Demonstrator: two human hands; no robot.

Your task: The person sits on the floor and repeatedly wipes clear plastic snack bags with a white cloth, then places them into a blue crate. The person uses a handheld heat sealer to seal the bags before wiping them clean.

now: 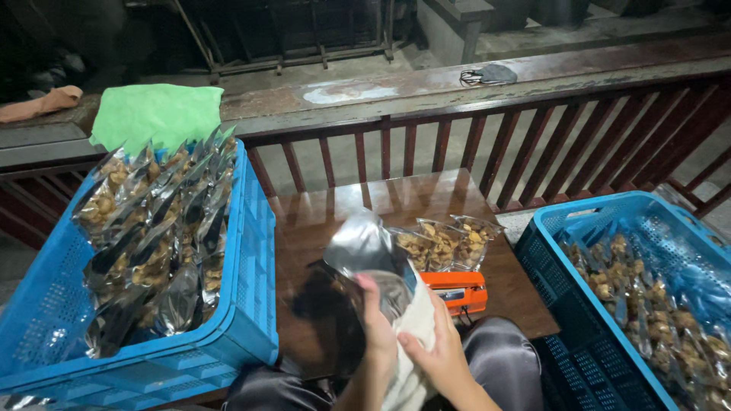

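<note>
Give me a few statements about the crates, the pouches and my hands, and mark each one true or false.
1. Both hands, left hand and right hand, are on a silver pouch. True.
2. The left crate is red. False: it is blue.
3. An orange tool lies on the table. True.
4. The right crate holds nothing. False: it holds filled pouches.
5. A green cloth lies on the ledge behind the left crate. True.

The silver pouch (364, 251) is motion-blurred; both crates run off frame.
</note>
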